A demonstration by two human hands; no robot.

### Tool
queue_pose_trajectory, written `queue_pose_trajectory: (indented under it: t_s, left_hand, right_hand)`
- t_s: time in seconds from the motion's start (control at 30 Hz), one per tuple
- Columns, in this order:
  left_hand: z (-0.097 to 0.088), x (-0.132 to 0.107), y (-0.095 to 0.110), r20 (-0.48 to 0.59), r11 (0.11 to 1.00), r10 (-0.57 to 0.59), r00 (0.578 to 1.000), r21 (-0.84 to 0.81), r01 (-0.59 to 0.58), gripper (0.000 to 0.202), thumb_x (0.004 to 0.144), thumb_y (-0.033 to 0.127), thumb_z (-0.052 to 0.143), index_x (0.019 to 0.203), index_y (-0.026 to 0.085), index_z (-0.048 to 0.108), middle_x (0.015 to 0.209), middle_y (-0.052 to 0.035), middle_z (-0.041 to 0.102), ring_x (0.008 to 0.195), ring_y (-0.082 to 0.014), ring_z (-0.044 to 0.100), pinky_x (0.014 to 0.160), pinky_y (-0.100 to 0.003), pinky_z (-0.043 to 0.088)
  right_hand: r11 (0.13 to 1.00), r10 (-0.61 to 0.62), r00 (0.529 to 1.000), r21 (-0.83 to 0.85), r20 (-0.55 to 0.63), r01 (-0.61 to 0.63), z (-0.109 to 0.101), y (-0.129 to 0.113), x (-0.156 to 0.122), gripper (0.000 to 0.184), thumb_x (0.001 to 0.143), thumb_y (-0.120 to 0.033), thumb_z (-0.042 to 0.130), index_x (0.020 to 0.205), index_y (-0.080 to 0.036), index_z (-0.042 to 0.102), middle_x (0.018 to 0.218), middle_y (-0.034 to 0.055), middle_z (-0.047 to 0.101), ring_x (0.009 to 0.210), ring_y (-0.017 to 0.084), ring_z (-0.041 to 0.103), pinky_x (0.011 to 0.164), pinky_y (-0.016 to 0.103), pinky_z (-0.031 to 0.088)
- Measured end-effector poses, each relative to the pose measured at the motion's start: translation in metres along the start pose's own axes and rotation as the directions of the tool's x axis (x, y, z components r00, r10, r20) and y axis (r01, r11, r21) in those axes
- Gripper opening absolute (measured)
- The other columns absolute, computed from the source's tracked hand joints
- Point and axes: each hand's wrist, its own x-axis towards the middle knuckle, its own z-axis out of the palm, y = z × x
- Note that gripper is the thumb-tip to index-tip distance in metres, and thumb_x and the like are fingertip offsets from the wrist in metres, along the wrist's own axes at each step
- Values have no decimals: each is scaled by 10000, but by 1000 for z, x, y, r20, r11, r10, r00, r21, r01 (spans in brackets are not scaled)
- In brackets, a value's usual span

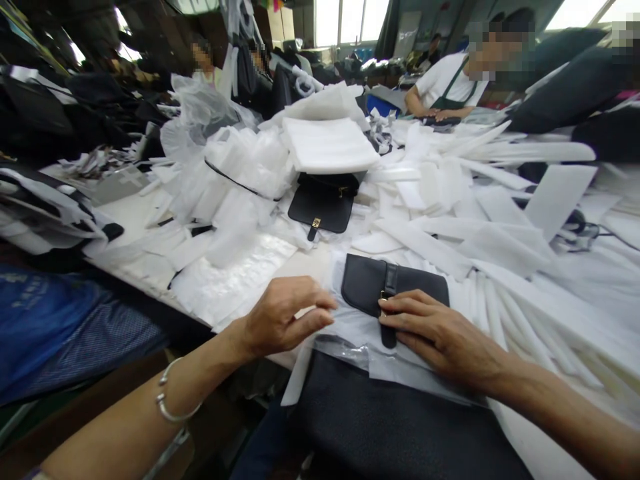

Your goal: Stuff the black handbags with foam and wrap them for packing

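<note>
A small black bag flap [420, 280] with a buckled strap and gold-coloured hardware lies on white wrapping in front of me. My right hand [430, 327] lies over its lower edge, the fingertips touching the clasp and strap, fingers stretched out rather flat. Left of the flap, my left hand [290, 313] hovers with thumb and fingers apart and nothing between them. Beneath both, a larger black leather-like piece [400, 413] sits at the table's near edge, partly under clear plastic [350, 350]. Farther back is another black bag [320, 207] with a gold clasp.
White foam sheets [330, 143] rest on the far bag. Heaped plastic bags [245, 160] lie to the left, and foam strips [500, 227] pile up on the right. Across the table a person in a dark apron [450, 80] works. Blue cloth [45, 320] hangs at left.
</note>
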Motion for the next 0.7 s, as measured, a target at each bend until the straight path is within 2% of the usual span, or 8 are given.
queue_pose_trajectory:
  t_s: [0.07,0.17,0.23,0.3,0.43,0.53,0.6,0.7]
  left_hand:
    - [9,19,6,33,996,-66,997,54,64,304,982,369,460,1181,193,607,1136,-92,705,1093,-191,640,965,-322,496]
    - [35,32,1,262,957,-207,943,256,139,650,894,464,592,1439,164,403,1527,-161,399,1438,-304,321,1163,-502,290]
    - [49,28,-9,361,921,-341,868,312,232,803,853,527,615,1501,179,295,1598,-165,236,1485,-332,187,1167,-556,248]
    - [55,22,-18,384,906,-403,831,295,303,887,840,557,612,1534,180,207,1620,-164,148,1502,-311,118,1182,-532,232]
    - [50,18,-24,397,915,-399,826,228,332,934,824,577,624,1545,183,181,1627,-161,102,1510,-291,67,1207,-510,181]
    - [46,21,-22,399,919,-393,829,208,336,929,813,577,642,1541,198,207,1633,-147,82,1511,-300,38,1211,-532,146]
    - [44,18,-20,378,919,-394,838,161,359,903,822,568,638,1538,208,221,1637,-133,79,1512,-295,34,1217,-522,134]
    - [40,-5,-16,254,898,-434,865,37,439,825,857,576,585,1524,215,260,1634,-125,124,1509,-294,92,1226,-499,143]
  right_hand:
    - [1000,6,1000,-18,6,-6,0,-3,0,332,944,-181,521,1242,-271,638,1300,78,612,1221,235,520,994,416,517]
    - [998,27,1000,-57,-11,-28,3,-6,-5,353,935,-172,529,1264,-266,614,1338,91,575,1261,249,485,1044,465,469]
    - [997,54,998,-58,-43,-56,4,-7,-9,344,924,-183,552,1251,-263,620,1356,100,559,1300,265,457,1082,505,424]
    - [995,103,992,4,-72,-103,0,-7,-12,336,916,-222,578,1246,-261,624,1365,104,555,1313,268,461,1095,502,412]
    - [943,307,929,196,-205,-268,-26,-6,-3,338,938,-342,552,1253,-243,623,1326,97,600,1231,244,561,1074,432,447]
    - [920,386,879,193,-279,-342,-42,-7,17,401,968,-411,476,1301,-222,595,1338,104,601,1251,258,547,1101,456,409]
    - [935,354,914,95,-196,-342,-37,-9,28,484,978,-443,436,1389,-203,525,1434,120,517,1349,285,446,1138,517,337]
    - [945,319,946,-103,59,-312,-11,-12,30,581,965,-490,448,1461,-187,440,1539,113,362,1454,322,240,1172,595,198]
